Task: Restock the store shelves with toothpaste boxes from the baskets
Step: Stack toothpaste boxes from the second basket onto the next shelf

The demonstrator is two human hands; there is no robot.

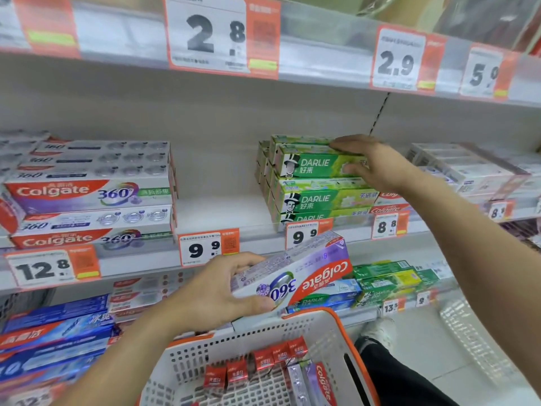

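Note:
My left hand [218, 291] grips a purple and white Colgate 360 toothpaste box [298, 273], held upside down and tilted just above the basket [330, 326]. My right hand [370, 162] reaches up to the middle shelf, with fingers and thumb round the top green Darlie box [316, 165] on the Darlie stack [319, 200]. A bare gap on the shelf [216, 197] lies between that stack and the Colgate 360 stack [90, 194] at the left. Small red boxes [257, 364] and a purple Colgate box [319, 382] lie in the basket.
Price tags [206, 247] line the shelf edges. Blue toothpaste boxes [58, 332] fill the lower left shelf, green and blue Darlie boxes [383, 279] the lower right. White boxes [462, 165] sit at the far right. The upper shelf rail [322, 54] overhangs. My foot [377, 332] stands on the floor.

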